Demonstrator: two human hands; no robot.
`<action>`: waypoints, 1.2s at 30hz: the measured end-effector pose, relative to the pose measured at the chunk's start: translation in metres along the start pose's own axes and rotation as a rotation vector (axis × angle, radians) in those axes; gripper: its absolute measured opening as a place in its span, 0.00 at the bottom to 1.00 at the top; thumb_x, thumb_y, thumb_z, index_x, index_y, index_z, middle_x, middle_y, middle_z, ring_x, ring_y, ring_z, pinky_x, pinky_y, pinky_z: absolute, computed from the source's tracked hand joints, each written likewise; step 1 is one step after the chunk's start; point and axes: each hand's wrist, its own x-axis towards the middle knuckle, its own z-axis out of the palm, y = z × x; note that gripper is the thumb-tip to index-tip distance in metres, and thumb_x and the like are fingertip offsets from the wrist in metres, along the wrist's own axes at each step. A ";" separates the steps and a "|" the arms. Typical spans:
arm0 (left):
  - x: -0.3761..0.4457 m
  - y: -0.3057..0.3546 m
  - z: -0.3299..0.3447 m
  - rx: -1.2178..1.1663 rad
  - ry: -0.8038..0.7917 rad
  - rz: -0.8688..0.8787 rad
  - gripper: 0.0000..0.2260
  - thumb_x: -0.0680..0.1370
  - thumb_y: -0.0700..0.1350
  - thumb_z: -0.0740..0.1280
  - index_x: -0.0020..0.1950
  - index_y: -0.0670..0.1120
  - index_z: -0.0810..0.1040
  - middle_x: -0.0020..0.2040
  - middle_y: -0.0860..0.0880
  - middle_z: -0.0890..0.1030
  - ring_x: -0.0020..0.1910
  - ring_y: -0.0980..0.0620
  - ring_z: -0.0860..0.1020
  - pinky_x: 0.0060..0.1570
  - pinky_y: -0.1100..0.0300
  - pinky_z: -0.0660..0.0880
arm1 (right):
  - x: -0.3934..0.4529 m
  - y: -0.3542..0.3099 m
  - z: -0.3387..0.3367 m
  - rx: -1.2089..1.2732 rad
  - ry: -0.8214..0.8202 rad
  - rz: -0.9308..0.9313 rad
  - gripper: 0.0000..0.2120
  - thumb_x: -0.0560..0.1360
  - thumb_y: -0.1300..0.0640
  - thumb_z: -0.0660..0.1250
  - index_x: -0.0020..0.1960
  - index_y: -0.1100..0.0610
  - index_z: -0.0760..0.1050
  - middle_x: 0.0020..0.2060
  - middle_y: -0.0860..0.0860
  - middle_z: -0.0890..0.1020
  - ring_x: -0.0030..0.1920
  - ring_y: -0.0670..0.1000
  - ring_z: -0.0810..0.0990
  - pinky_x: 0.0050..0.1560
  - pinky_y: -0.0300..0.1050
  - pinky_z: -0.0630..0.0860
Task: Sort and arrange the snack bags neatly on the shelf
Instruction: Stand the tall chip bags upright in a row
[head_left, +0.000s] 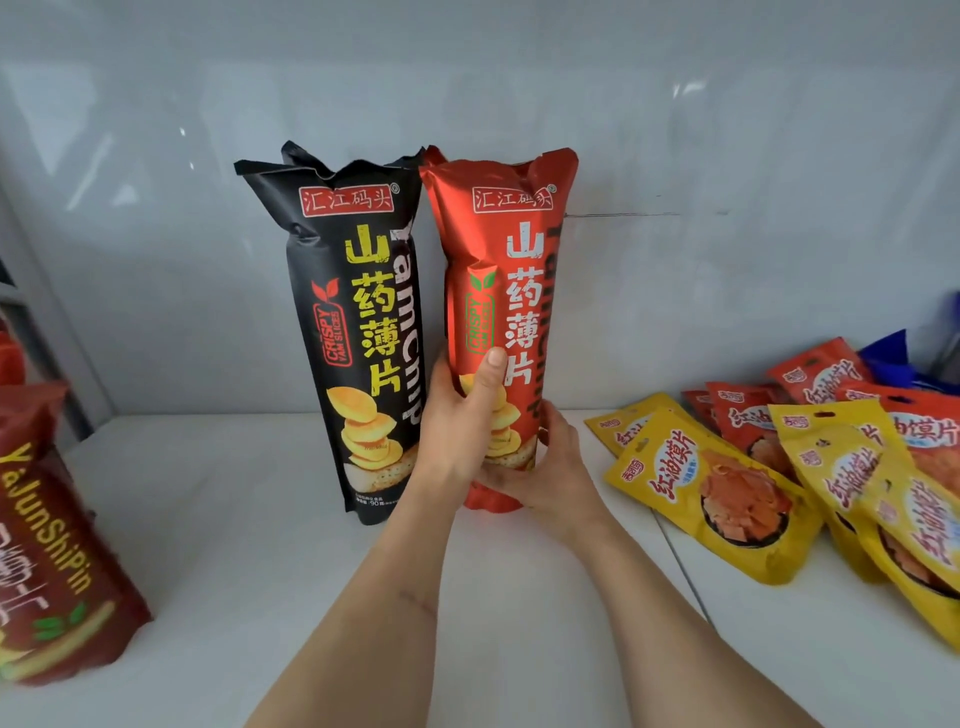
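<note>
While both of my hands are on the red yam chip bag (498, 291), it stands upright on the white shelf (260, 545), its left edge touching the black yam chip bag (353, 332) that stands just beside it. My left hand (457, 415) grips the red bag low on its left side, thumb laid across the front over the printed chips, the other fingers hidden behind the pack. My right hand (545, 467) wraps the lower right side and base, fingers curled round the foil; the bottom seam shows below my palm. Whether the base rests fully on the shelf I cannot tell, as my hands cover it.

Both tall bags have crimped tops reaching up against the white back wall (727, 156), labels facing me.

To the right, well apart from the tall bags, a loose pile lies flat on the shelf: yellow snack pouches (711, 499) at the front, overlapping one another, red snack pouches (815, 374) behind them, and a blue pack (888, 358) at the rear, partly hidden.

At the far left edge a dark red bag (52, 545) leans tilted, only partly in view.
</note>
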 end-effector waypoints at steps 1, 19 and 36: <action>0.003 0.000 0.000 -0.010 -0.001 0.000 0.28 0.69 0.73 0.67 0.64 0.64 0.68 0.58 0.58 0.82 0.56 0.59 0.83 0.58 0.55 0.80 | 0.000 -0.004 -0.002 0.020 -0.029 0.010 0.44 0.56 0.46 0.84 0.66 0.36 0.65 0.64 0.43 0.68 0.64 0.43 0.71 0.60 0.44 0.76; 0.037 -0.025 0.004 -0.047 -0.037 -0.012 0.36 0.64 0.69 0.72 0.68 0.53 0.73 0.57 0.51 0.85 0.55 0.55 0.84 0.61 0.49 0.80 | 0.024 -0.007 -0.014 0.146 -0.244 0.104 0.42 0.63 0.63 0.81 0.67 0.43 0.62 0.54 0.38 0.78 0.49 0.35 0.80 0.42 0.29 0.76; 0.038 -0.032 0.023 -0.050 -0.092 -0.056 0.40 0.62 0.72 0.74 0.68 0.54 0.72 0.59 0.51 0.84 0.55 0.53 0.85 0.56 0.50 0.82 | 0.012 -0.005 -0.036 0.070 -0.105 0.035 0.36 0.64 0.59 0.81 0.63 0.42 0.64 0.53 0.37 0.78 0.48 0.27 0.77 0.41 0.26 0.74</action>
